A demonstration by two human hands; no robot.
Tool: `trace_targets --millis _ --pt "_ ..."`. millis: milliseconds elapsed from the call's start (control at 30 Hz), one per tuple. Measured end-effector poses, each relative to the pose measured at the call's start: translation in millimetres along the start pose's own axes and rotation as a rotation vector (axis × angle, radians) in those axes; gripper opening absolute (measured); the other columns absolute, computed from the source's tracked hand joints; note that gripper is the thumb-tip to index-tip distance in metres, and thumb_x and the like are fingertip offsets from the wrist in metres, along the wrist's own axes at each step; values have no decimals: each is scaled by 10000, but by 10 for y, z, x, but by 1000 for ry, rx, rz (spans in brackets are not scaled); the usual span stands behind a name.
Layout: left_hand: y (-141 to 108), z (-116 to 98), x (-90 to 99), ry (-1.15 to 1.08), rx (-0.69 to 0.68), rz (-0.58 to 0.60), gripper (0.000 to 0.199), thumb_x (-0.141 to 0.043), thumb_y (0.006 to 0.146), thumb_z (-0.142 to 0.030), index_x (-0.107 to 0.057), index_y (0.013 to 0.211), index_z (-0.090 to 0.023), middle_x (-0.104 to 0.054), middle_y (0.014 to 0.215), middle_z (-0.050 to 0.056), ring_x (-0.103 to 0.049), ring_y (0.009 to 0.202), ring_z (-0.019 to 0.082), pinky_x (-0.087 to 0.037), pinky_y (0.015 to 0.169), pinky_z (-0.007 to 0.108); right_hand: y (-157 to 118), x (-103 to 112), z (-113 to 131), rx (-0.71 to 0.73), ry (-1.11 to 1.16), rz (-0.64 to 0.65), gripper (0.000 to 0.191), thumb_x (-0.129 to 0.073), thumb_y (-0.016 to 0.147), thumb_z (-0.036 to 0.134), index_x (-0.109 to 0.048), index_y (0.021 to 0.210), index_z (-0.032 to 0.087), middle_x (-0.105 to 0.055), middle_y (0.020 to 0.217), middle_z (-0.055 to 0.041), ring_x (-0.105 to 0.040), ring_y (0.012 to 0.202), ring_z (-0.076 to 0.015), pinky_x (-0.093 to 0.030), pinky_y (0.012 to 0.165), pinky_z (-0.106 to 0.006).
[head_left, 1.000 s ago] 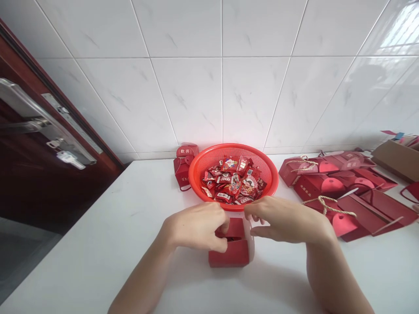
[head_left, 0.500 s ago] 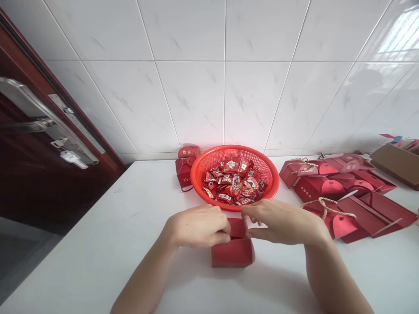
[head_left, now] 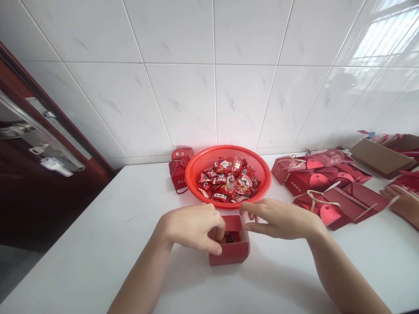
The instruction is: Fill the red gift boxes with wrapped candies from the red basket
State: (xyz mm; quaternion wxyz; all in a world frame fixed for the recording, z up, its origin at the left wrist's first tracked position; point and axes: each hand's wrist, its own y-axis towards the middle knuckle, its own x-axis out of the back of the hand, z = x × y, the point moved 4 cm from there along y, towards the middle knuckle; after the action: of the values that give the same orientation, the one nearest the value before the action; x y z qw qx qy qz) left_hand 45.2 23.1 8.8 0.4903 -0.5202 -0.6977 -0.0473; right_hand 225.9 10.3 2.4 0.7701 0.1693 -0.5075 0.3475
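Near middle of the white table [head_left: 131,213]: red box [head_left: 231,256], top open, its printed contents partly showing.
Left hand [head_left: 193,226]: at the box's left side, thumb by the near wall, fingers curled at the opening; cannot tell whether it pinches the cardboard.
Right hand [head_left: 279,220]: thumb and fingers parted, close by the box's right edge.
Red basket [head_left: 267,176]: just beyond the box, holding wrapped packets [head_left: 225,181]; small carton [head_left: 178,175] to its left.
Right side: gift boxes [head_left: 296,184], far brown carton [head_left: 381,158], another person's hand [head_left: 404,201].

One basket [head_left: 189,176], one carton [head_left: 381,157], one door [head_left: 19,192] — several red boxes [head_left: 229,255], many sweets [head_left: 244,185].
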Motion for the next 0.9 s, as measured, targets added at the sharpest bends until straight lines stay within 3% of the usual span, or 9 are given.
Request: trace_targets --millis 100,267,533,767,900 --pt "87 26 -27 74 78 -31 103 -645 786 -168 -637 684 -176 -683 666 -15 -594 606 133 -354 517 241 -73 -64 -53 -28 95 23 181 -501 1018 355 -593 1046 202 -717 908 -52 -673 767 -199 -476 623 -291" --pt "167 27 -63 137 173 -72 116 -633 705 -171 -528 661 -196 -582 620 -25 -503 546 138 -242 445 283 -147 -159 -100 -5 228 -110 215 -507 1011 396 -615 1067 218 -726 946 -53 -688 788 -193 -519 658 -298" --pt "269 6 -55 149 124 -154 282 -637 662 -158 -384 546 -201 -451 514 -38 -406 477 127 -241 433 291 -112 -355 -103 44 368 -290 217 -580 983 346 -608 1158 221 -725 1041 -45 -688 897 -182 -550 802 -326" --pt "279 49 -44 168 141 -162 343 -680 688 -256 -365 563 -207 -453 505 -46 -403 469 127 -241 451 293 -26 -575 -52 112 366 -469 126 -704 905 287 -630 977 213 -677 1051 -66 -641 968 -199 -558 839 -334" --pt "141 76 56 136 123 -193 232 -695 732 -311 -489 702 -209 -608 735 -15 -553 672 167 -326 536 274 -7 -694 -48 133 336 -527 122 -685 918 289 -671 1017 221 -641 1157 -97 -630 1048 -219 -563 879 -357"
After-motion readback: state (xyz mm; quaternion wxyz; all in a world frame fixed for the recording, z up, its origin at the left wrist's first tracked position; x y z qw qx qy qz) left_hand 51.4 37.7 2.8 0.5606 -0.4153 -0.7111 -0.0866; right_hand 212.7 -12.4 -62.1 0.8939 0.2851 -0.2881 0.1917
